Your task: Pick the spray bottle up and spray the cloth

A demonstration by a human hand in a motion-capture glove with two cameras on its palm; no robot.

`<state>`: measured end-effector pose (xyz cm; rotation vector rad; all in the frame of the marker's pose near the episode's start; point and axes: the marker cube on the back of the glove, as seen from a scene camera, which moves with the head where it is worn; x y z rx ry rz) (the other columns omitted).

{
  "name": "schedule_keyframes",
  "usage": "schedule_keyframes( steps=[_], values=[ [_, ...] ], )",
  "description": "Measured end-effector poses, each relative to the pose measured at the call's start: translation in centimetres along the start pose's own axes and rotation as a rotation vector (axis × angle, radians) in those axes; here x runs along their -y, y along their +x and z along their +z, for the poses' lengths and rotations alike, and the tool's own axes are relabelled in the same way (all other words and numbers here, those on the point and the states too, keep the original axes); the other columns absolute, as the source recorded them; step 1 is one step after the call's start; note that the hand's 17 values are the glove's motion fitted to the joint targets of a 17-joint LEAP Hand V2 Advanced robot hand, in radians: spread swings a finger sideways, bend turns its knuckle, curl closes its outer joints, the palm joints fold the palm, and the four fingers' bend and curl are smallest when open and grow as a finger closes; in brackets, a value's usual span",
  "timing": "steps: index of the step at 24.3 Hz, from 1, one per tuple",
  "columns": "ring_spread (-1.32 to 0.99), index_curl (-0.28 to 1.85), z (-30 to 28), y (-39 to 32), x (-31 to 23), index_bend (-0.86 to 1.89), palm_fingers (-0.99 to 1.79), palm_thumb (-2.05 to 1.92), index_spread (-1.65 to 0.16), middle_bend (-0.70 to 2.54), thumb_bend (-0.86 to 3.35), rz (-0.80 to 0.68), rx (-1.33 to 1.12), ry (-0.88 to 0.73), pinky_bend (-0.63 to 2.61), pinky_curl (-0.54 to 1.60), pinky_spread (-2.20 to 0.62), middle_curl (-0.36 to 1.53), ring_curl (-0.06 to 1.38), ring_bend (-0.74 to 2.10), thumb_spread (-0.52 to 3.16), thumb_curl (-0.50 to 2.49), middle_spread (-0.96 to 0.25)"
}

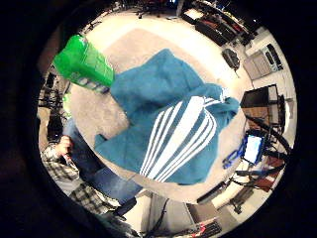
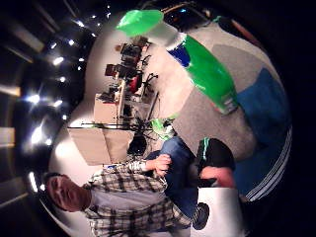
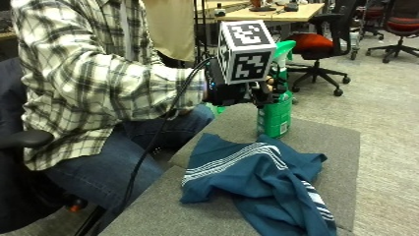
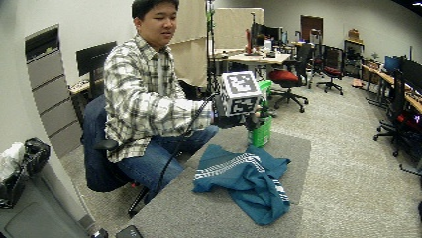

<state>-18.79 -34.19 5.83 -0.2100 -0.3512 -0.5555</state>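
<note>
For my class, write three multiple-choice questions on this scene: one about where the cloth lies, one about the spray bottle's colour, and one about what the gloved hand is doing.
1. Where does the cloth lie?
A. On the grey table
B. On the person's lap
C. Over a chair

2. What colour is the spray bottle?
A. Red
B. Green
C. White

3. What is the gloved right hand doing?
A. Resting flat on the cloth
B. Hanging idle beside the chair
C. Gripping the spray bottle

Answers:
1. A: the outside view shows the blue cloth with white stripes crumpled on the table.
2. B: its body is green in every view.
3. C: the fingers curl round the bottle, beyond the cloth's far edge; whether its base rests on the table cannot be told.
</note>
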Motion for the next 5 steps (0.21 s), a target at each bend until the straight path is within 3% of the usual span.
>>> schedule_keyframes(
  steps=[5],
  values=[
    [0.02, 0.35, 0.08, 0.09, -0.86, 0.18, 0.25, 0.84, -0.38, 0.16, -0.03, 0.013, -0.071, -0.027, 0.24, 0.31, 0.17, 0.36, 0.35, 0.2, 0.94, 0.63, -0.07]
  ],
)
